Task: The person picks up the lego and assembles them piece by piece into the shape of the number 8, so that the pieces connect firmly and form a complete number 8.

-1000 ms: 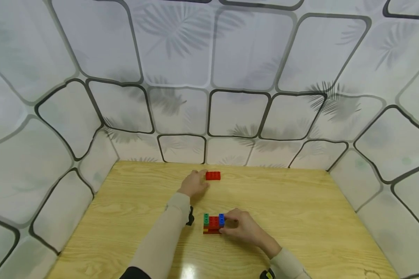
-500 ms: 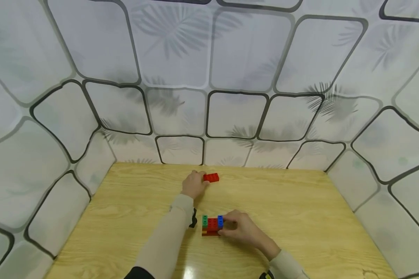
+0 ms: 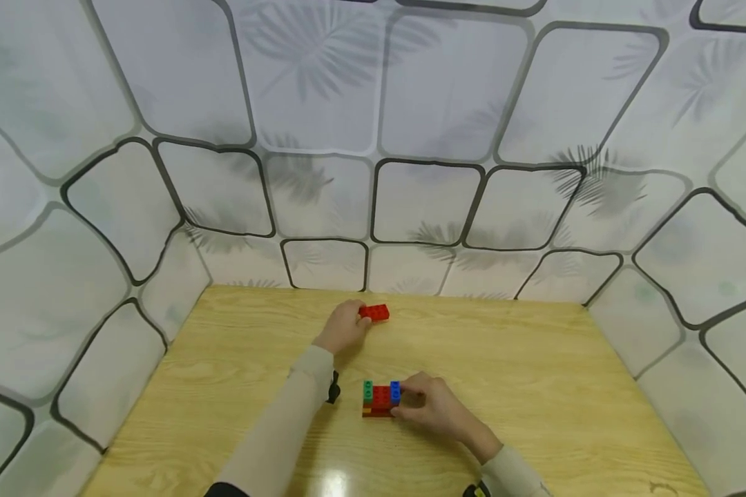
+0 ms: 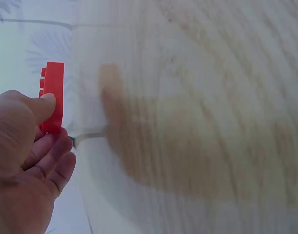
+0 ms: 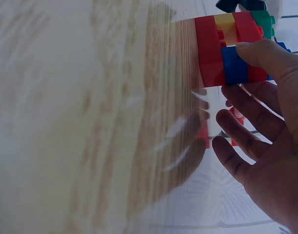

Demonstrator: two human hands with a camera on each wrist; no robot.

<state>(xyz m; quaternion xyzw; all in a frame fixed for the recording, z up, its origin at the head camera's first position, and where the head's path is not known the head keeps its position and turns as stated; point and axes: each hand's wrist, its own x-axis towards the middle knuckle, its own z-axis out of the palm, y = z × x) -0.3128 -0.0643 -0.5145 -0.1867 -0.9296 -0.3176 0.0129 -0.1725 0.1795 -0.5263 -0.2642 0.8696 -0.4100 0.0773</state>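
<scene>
My left hand (image 3: 343, 327) pinches a red toy brick (image 3: 376, 313) near the table's back edge. In the left wrist view the thumb lies on the side of the red brick (image 4: 54, 95), whose studs face left, and a gap shows between it and its reflection on the tabletop. My right hand (image 3: 438, 409) holds the right end of a small stack of toy bricks (image 3: 380, 397), thumb in front and fingers behind. That stack stands on the table, with red, green, blue and yellow bricks joined. The right wrist view shows the thumb at a blue brick (image 5: 234, 66) in it.
The light wooden table (image 3: 503, 359) is enclosed at the back and sides by a patterned white cloth (image 3: 423, 200). A dark wrist strap (image 3: 333, 388) is on the left wrist. The loose red brick lies well behind the stack.
The left hand has taken hold of the red brick, which turned slightly and shifted a little left. The right hand and the stack have stayed in place.
</scene>
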